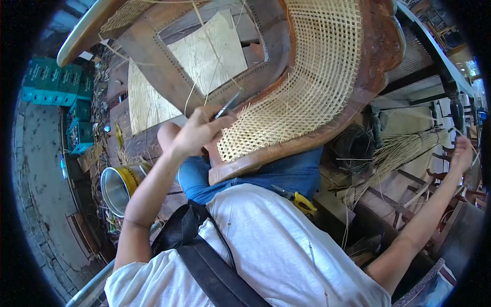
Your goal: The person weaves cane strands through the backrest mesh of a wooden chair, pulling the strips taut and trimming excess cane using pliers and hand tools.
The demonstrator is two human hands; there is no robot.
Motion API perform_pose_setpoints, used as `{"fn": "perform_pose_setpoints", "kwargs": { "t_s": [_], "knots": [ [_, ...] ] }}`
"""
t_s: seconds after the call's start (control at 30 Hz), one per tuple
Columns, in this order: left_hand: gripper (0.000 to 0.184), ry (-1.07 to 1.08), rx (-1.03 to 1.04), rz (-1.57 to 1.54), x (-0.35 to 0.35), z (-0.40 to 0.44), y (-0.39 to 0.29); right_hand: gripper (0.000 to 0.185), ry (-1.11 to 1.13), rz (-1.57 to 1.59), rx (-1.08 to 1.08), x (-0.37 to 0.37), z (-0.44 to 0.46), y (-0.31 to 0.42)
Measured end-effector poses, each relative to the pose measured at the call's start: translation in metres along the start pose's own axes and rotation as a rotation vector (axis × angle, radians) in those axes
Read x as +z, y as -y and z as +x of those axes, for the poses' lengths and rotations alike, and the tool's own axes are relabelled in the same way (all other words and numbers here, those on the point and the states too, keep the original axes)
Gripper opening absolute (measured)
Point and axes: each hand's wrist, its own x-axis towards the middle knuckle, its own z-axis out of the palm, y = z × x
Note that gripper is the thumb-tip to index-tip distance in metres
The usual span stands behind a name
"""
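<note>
A wooden chair frame with woven cane [317,66] lies across my lap, its curved lower rail resting over my thighs. My left hand [200,130] is closed around a slim shiny metal tool [227,105] at the left edge of the weave; the tool's exact kind is unclear. Loose cane ends stick up beside those fingers. Far out to the right, my right hand [462,153] is raised with its fingers pinched on a thin pale cane strand [476,152]. The seat frame [169,71], edged with small holes, has a few loose strands across its opening.
Yellow-handled pliers [304,203] lie by my right hip. A yellow and white bucket [115,189] stands at left, with teal crates [53,77] beyond. At right are a dark wire coil [353,146], a bundle of cane strands [409,148] and dark chair frames [452,97].
</note>
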Motion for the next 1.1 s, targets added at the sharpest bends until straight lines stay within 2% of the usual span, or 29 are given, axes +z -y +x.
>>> {"fn": "perform_pose_setpoints", "kwargs": {
  "t_s": [0.03, 0.1, 0.17, 0.2, 0.27, 0.33, 0.37, 0.43, 0.57, 0.67, 0.7, 0.77, 0.8, 0.83, 0.93, 1.0, 1.07, 1.1],
  "knots": [
    [0.017, 0.069, -0.117, -0.262, 0.015, -0.002, -0.026, 0.024, 0.038, -0.074, 0.13, -0.004, -0.006, -0.019],
    [0.014, 0.187, -0.096, -0.423, 0.036, 0.012, -0.029, 0.025, 0.195, -0.644, 0.331, 0.105, -0.137, -0.011],
    [0.012, 0.294, -0.09, -0.449, 0.054, 0.021, -0.04, 0.03, 0.586, -0.418, 0.455, 0.202, -0.26, 0.008],
    [0.012, 0.339, -0.097, -0.45, 0.062, 0.027, -0.044, 0.031, 0.696, -0.327, 0.409, 0.251, -0.319, 0.022],
    [0.013, 0.392, -0.028, -0.289, 0.079, 0.033, -0.05, 0.035, 0.809, -0.065, 0.642, 0.313, -0.402, 0.037],
    [0.012, 0.426, -0.035, -0.224, 0.098, 0.037, -0.049, 0.038, 0.719, 0.315, 0.629, 0.348, -0.455, 0.031],
    [0.013, 0.468, 0.024, -0.178, 0.107, 0.041, -0.043, 0.029, 0.532, 0.429, 0.62, 0.367, -0.471, 0.036],
    [0.014, 0.499, 0.08, -0.142, 0.124, 0.038, -0.042, 0.015, 0.374, 0.47, 0.543, 0.38, -0.482, 0.022],
    [0.014, 0.466, 0.046, -0.007, 0.137, 0.04, -0.038, 0.008, 0.259, 0.339, 0.393, 0.372, -0.47, 0.018],
    [0.014, 0.476, 0.034, 0.049, 0.139, 0.029, -0.029, 0.009, 0.124, 0.264, 0.405, 0.345, -0.447, 0.01],
    [0.013, 0.537, -0.031, 0.05, 0.134, 0.025, -0.03, 0.007, 0.073, 0.282, 0.381, 0.332, -0.438, 0.003],
    [0.011, 0.627, -0.025, 0.03, 0.123, 0.021, -0.012, 0.005, -0.062, 0.283, 0.324, 0.29, -0.424, -0.012],
    [0.009, 0.696, 0.089, 0.094, 0.116, 0.018, -0.011, 0.005, -0.134, 0.277, 0.278, 0.278, -0.417, -0.02],
    [0.008, 0.718, 0.06, 0.144, 0.106, 0.014, -0.004, 0.003, -0.182, 0.255, 0.265, 0.259, -0.413, -0.027],
    [0.007, 0.742, -0.018, 0.138, 0.085, 0.007, 0.014, 0.011, -0.347, 0.156, 0.291, 0.197, -0.413, -0.052],
    [0.007, 0.729, -0.063, 0.083, 0.083, 0.006, 0.023, 0.018, -0.298, -0.085, 0.404, 0.162, -0.419, -0.047],
    [0.007, 0.49, -0.133, -0.101, 0.092, 0.004, 0.03, 0.016, -0.288, -0.383, 0.542, 0.124, -0.428, -0.036],
    [0.007, 0.487, -0.115, -0.123, 0.096, 0.005, 0.027, 0.019, -0.317, -0.434, 0.515, 0.093, -0.43, -0.04]
  ]
}}
